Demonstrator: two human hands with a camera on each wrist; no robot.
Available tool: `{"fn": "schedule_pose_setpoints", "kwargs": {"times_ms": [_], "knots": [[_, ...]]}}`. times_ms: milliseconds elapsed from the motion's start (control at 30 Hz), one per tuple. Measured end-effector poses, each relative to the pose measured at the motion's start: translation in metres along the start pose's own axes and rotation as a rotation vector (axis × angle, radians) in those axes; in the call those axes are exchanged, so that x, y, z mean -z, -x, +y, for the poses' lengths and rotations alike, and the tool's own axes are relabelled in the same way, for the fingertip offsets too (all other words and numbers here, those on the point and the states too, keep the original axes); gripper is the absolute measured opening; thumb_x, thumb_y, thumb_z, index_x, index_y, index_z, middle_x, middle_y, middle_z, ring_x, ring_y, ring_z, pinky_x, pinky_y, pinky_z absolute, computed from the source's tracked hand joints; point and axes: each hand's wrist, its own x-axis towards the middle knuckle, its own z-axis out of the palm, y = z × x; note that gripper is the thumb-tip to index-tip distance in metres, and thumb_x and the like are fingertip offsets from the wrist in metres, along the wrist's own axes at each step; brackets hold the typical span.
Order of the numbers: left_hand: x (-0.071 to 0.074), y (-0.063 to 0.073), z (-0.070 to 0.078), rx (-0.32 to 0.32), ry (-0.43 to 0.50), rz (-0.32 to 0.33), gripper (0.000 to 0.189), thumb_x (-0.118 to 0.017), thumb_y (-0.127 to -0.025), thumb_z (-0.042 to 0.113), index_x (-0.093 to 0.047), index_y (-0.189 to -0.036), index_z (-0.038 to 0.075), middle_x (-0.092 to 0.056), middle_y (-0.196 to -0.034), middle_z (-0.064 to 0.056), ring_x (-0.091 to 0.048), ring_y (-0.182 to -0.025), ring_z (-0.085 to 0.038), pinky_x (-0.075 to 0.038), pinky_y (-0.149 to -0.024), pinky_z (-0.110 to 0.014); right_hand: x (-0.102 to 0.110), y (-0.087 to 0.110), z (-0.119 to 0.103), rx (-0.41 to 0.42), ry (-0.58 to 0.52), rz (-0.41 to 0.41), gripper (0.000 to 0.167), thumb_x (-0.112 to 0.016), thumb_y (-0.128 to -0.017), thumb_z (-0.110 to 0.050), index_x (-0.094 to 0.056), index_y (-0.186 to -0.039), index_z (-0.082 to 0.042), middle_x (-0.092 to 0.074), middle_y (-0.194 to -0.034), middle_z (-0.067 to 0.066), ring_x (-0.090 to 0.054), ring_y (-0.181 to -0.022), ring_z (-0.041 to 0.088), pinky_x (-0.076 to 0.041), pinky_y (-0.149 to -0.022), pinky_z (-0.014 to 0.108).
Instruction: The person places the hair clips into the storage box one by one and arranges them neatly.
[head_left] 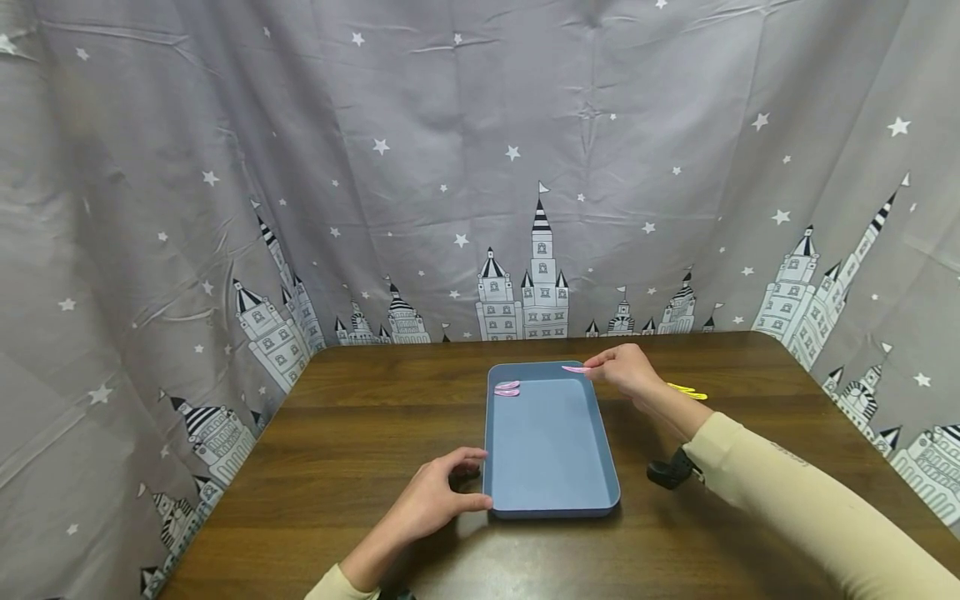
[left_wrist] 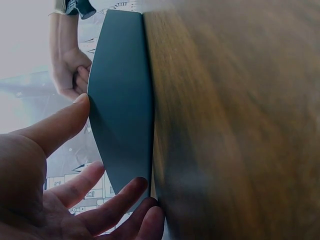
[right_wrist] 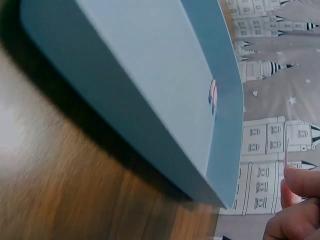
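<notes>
My right hand pinches a pink hair clip above the far right corner of a blue-grey tray. In the right wrist view the clip stands out edge-on from between thumb and fingers. Two more pink hair clips lie side by side inside the tray at its far left. At the tray's near left side is my left hand, its thumb tip at the rim and its other fingers loosely extended along the outer wall.
Yellow hair clips lie on the wooden table right of the tray, partly behind the right forearm. A grey curtain printed with castles and stars hangs behind the table. A black device is strapped under the right wrist.
</notes>
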Motion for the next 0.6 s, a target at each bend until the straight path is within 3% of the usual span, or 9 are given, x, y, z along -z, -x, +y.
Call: {"fn": "schedule_pose_setpoints", "kwargs": {"times_ms": [100, 333, 367, 467, 600], "knots": [[0.0, 0.0, 0.0, -0.001, 0.001, 0.0, 0.061, -0.084, -0.08, 0.04, -0.063, -0.133, 0.019, -0.07, -0.124, -0.007, -0.061, -0.12, -0.03, -0.045, -0.097, -0.053, -0.006, -0.002, -0.004, 0.005, -0.005, -0.009, 0.021, -0.072, -0.091, -0.013, -0.076, -0.107, 0.0, -0.068, -0.119, 0.018, -0.05, -0.089, 0.024, -0.034, -0.064, 0.032], [-0.001, 0.0, 0.001, 0.003, 0.002, -0.001, 0.061, -0.084, -0.079, 0.04, -0.063, -0.133, 0.019, -0.07, -0.124, -0.007, -0.061, -0.12, -0.03, -0.045, -0.098, -0.054, -0.022, -0.007, -0.011, 0.007, -0.02, -0.019, 0.017, -0.074, -0.09, -0.011, -0.077, -0.103, 0.0, -0.069, -0.118, 0.018, -0.055, -0.097, 0.027, -0.041, -0.069, 0.031], [-0.001, 0.0, 0.001, 0.004, 0.0, -0.001, 0.061, -0.084, -0.079, 0.04, -0.063, -0.133, 0.019, -0.07, -0.124, -0.007, -0.061, -0.12, -0.03, -0.045, -0.098, -0.054, -0.025, -0.008, -0.011, -0.001, -0.029, -0.02, 0.017, -0.074, -0.089, -0.01, -0.077, -0.102, 0.0, -0.069, -0.117, 0.017, -0.055, -0.097, 0.027, -0.04, -0.066, 0.031], [0.0, 0.0, 0.001, 0.008, -0.003, -0.001, 0.061, -0.084, -0.079, 0.04, -0.063, -0.133, 0.019, -0.07, -0.124, -0.007, -0.061, -0.12, -0.03, -0.045, -0.098, -0.054, -0.033, -0.011, -0.014, -0.024, -0.037, -0.022, 0.016, -0.075, -0.088, -0.009, -0.077, -0.101, -0.001, -0.069, -0.112, 0.015, -0.05, -0.074, 0.02, -0.033, -0.053, 0.028], [0.0, 0.0, 0.001, 0.01, -0.003, -0.003, 0.061, -0.085, -0.079, 0.04, -0.063, -0.132, 0.019, -0.07, -0.124, -0.006, -0.061, -0.12, -0.03, -0.046, -0.097, -0.054, -0.042, -0.016, -0.017, -0.053, -0.029, -0.03, 0.015, -0.075, -0.087, -0.01, -0.078, -0.101, -0.003, -0.068, -0.111, 0.013, -0.028, -0.049, 0.012, -0.023, -0.044, 0.026]]}}
